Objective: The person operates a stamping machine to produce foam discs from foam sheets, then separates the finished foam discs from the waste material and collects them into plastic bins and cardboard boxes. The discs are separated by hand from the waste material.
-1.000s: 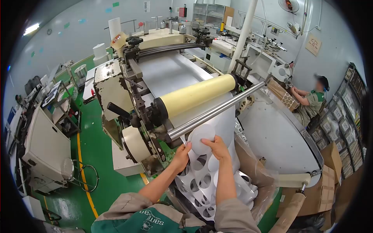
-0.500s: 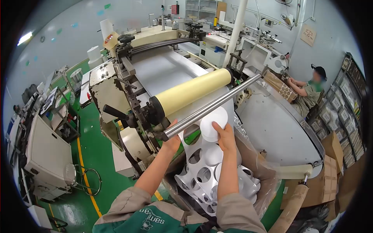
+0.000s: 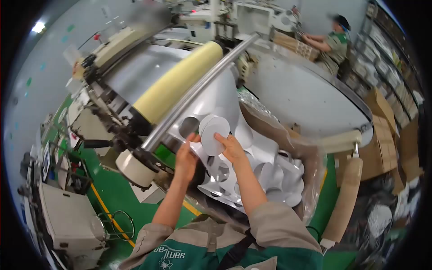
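My right hand (image 3: 231, 147) pinches a small stack of round white discs (image 3: 214, 138), thumb on their face. Close by on the left, my left hand (image 3: 184, 158) has its fingers curled at the edge of a silvery-white punched sheet (image 3: 216, 101), with fingertips near the discs; part of that grip is hidden. The sheet, full of round holes, hangs down from the machine past a steel bar (image 3: 198, 92). Its lower part piles up in folds inside a plastic-lined carton (image 3: 310, 157), with other discs among them.
A pale yellow roller (image 3: 180, 83) lies behind the steel bar on the machine. To the right stand a large grey panel (image 3: 306, 99) and a wrapped roll (image 3: 345, 198). A seated co-worker (image 3: 335, 47) handles items at a brown box (image 3: 294, 46).
The view has swung right and down. My right hand has brought the discs down and closer to my left hand, which now shows clear of the steel bar.
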{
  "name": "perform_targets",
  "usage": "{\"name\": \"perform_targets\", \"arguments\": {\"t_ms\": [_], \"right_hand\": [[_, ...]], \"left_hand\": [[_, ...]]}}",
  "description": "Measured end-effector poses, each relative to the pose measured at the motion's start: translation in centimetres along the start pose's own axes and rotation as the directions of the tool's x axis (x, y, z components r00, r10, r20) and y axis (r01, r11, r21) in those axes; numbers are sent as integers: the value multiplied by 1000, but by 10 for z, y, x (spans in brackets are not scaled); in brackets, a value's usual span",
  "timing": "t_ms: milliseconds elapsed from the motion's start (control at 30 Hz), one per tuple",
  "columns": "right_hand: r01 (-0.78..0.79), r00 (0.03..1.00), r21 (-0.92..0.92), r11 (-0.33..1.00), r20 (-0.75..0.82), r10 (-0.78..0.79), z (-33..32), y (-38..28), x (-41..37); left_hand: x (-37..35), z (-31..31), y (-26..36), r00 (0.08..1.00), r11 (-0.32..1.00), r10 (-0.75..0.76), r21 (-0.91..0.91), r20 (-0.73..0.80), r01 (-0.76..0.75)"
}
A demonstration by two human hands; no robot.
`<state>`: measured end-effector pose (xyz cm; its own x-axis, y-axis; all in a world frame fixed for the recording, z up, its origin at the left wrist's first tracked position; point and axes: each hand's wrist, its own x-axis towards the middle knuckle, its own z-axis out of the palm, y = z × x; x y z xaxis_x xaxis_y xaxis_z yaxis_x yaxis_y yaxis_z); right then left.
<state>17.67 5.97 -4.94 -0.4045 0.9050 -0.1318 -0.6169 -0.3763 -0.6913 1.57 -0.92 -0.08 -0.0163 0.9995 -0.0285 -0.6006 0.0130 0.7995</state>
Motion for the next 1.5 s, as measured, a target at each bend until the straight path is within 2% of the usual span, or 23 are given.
{"name": "perform_targets", "arguments": {"t_ms": [133,233,400,433,500,533,567,633,700,733,767,833,967,1033,1067,1133,1167,1233,1300,1367,1400,1433,1500], "right_hand": [[104,913,79,991,-404,-63,-128,66,-37],[61,873,416,907,-463,153,-246,119,-99],[-193,816,2,981,-554,162,-298,112,-70],[-325,835,-202,924,-521,180,-261,67,-93],[-505,847,-592,628,-481,228,-214,4,-111],[-425,903,-815,395,-352,246,-265,13,-110],[-145,985,-980,136,-156,-69,-299,20,-123],[-214,957,-971,-110,-231,177,-264,-59,-144],[-420,878,-884,207,-453,-155,-192,-119,-141],[-194,861,-958,212,-270,-431,-194,-121,-122],[37,741,-989,145,-70,-668,-201,-118,-99],[-25,754,-994,-103,49,-655,-210,-110,-49],[-427,844,-879,-210,-304,-443,-272,-98,24],[-239,805,-839,-488,111,-583,-278,-122,40],[-183,812,-771,-610,231,-536,-296,-140,42],[-263,793,-814,-519,124,-596,-316,-172,20],[-370,759,-871,-322,-83,-646,-303,-197,5],[-473,582,-844,-253,-84,-809,-294,-201,-2],[-262,545,-956,-134,-32,-838,-197,-211,-18],[92,843,-902,421,-154,-515,-86,-204,-36],[-23,905,-895,445,-208,-372,-50,-187,-42],[59,970,-866,497,-69,-235,-35,-160,-43],[346,923,-766,541,383,-47,-8,-109,-41]], "left_hand": [[2,0,12,990,994,10,111,-137,6],[4,-10,13,992,985,40,173,-118,-19],[1,-15,12,989,984,-20,170,-145,45],[4,-14,14,988,989,-31,139,-150,52],[5,-11,22,985,982,-24,178,-173,55],[5,-12,24,981,983,-16,178,-192,51],[6,-12,24,977,983,-5,177,-213,44],[7,-15,24,976,973,4,226,-218,47],[12,-18,17,979,973,21,228,-204,26],[12,-14,14,976,977,26,212,-214,21],[13,-11,8,973,979,29,201,-230,18],[13,-7,0,962,982,48,188,-270,4],[8,-6,0,945,983,31,179,-326,30],[14,-17,10,951,970,26,238,-307,51],[12,-19,13,958,968,32,247,-286,42],[12,-25,16,960,974,9,218,-281,55],[14,-27,13,946,973,8,222,-325,68],[17,-22,4,914,956,-17,261,-405,133],[21,-21,-8,924,961,61,271,-377,47],[18,-7,-14,946,967,92,255,-311,-11],[15,-2,-18,960,975,48,223,-277,16],[12,2,-22,971,981,8,192,-238,40],[1,5,-39,977,988,-128,66,-168,141]]}}
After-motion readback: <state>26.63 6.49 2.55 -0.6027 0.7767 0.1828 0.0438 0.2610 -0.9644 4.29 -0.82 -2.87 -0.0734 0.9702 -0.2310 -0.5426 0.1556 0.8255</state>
